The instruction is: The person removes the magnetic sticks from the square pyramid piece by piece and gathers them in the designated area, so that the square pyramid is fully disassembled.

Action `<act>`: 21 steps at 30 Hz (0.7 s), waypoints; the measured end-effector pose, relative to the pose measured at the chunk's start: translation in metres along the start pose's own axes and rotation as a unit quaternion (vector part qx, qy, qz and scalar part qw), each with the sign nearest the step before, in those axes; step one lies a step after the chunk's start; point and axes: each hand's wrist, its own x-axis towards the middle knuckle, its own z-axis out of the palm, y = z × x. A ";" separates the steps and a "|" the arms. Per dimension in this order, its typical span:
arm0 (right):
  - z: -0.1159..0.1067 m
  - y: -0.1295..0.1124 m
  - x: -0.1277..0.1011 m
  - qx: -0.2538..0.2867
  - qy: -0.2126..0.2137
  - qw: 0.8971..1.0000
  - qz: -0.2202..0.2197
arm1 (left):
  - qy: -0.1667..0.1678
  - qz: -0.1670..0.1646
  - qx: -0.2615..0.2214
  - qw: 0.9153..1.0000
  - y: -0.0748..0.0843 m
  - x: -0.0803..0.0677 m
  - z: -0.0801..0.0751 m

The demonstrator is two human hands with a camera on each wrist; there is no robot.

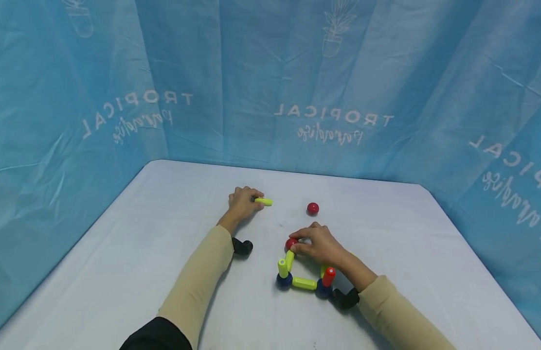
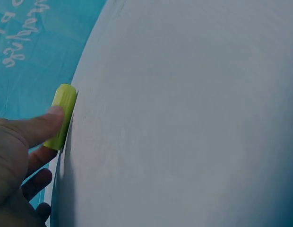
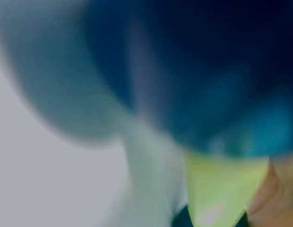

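In the head view my left hand (image 1: 243,204) pinches a yellow-green rod (image 1: 265,201); the left wrist view shows the thumb against the same rod (image 2: 66,105). My right hand (image 1: 318,244) holds a red ball (image 1: 290,243) between thumb and fingers. That ball meets a yellow-green rod (image 1: 290,260) of a small frame. Dark blue balls (image 1: 284,280) sit at its near corners, joined by another yellow-green rod (image 1: 304,284). One upright rod is yellow-green (image 1: 282,267), the other red (image 1: 329,276). In the right wrist view a dark blue ball (image 3: 193,85) looms large and blurred.
A loose red ball (image 1: 313,209) lies beyond the right hand. All this is on a white-covered table (image 1: 165,233). A blue printed curtain (image 1: 261,82) hangs behind and at the sides. Black wrist devices (image 1: 243,247) show at both wrists.
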 end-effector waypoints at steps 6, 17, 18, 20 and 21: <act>-0.007 0.001 0.002 -0.035 -0.028 0.997 -0.066 | 0.039 0.000 -0.035 0.999 -0.006 -0.016 -0.011; -0.005 0.001 0.001 -0.054 0.003 0.996 -0.071 | 0.046 0.014 -0.157 0.986 0.005 -0.098 -0.030; -0.004 -0.001 -0.001 -0.058 0.013 0.996 -0.064 | 0.042 0.017 -0.164 0.985 0.008 -0.106 -0.031; -0.005 -0.004 -0.005 -0.072 0.023 0.996 -0.046 | 0.030 0.027 -0.170 0.985 0.013 -0.122 -0.033; -0.006 -0.006 -0.007 -0.079 0.022 0.996 -0.039 | 0.023 0.034 -0.172 0.984 0.015 -0.129 -0.033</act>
